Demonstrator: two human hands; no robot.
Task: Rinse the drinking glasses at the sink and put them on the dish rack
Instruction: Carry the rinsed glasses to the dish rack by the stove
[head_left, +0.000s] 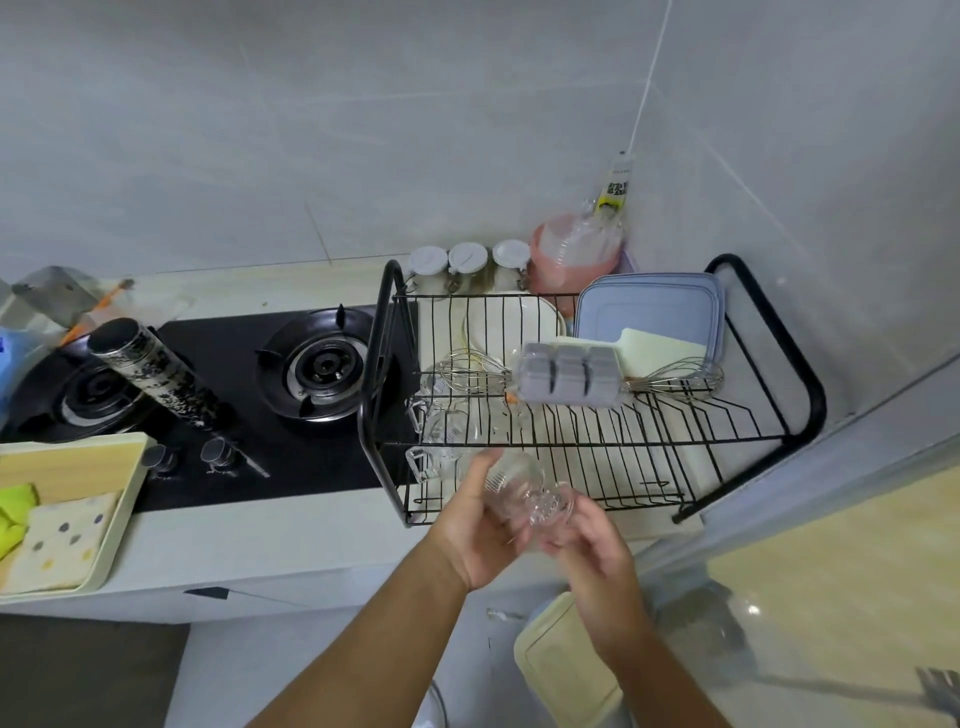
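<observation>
A clear textured drinking glass lies tilted between both hands, just in front of the black wire dish rack. My left hand grips its body from the left, thumb up by the rack's front edge. My right hand holds the glass's near end with curled fingers. Two clear handled glass mugs stand at the rack's left end, one behind the other. No sink shows in this view.
The rack also carries a white plate, two whisks, a grey tray and blue lids. A black gas hob with a tall patterned flask lies left. A cream tray with cloths sits at near left.
</observation>
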